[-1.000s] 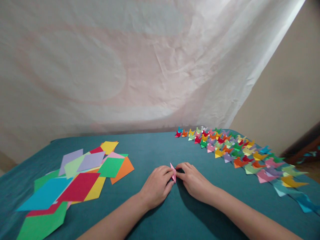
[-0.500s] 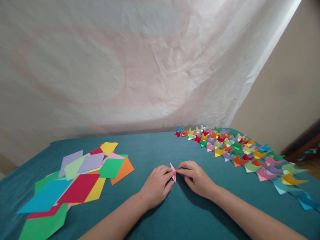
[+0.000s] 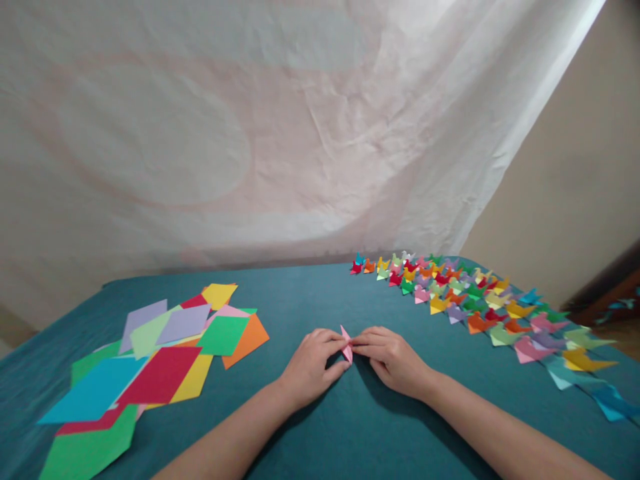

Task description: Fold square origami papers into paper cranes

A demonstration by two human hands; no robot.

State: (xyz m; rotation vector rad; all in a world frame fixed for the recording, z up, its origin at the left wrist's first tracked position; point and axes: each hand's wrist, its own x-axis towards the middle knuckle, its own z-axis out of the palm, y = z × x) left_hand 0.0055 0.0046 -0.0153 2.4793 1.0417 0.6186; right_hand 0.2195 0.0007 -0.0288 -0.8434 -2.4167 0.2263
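A small folded pink paper (image 3: 347, 345), narrow and pointed at both ends, is between my hands at the middle of the table. My left hand (image 3: 314, 365) grips it from the left, with the fingers at its upper part and the thumb near its lower tip. From the other side my right hand (image 3: 393, 357) has its fingertips closed against the paper's right edge. The fingers cover part of the folds.
Loose coloured paper sheets (image 3: 165, 363) lie overlapping on the left of the teal-covered table (image 3: 300, 293). Along the right stand rows of small folded paper birds (image 3: 480, 300) in many colours. Behind the table hangs a pale cloth (image 3: 280, 147).
My right hand's raised index finger has come down, and its fingers are now together at the pink paper. My left fingers have shifted slightly on it.
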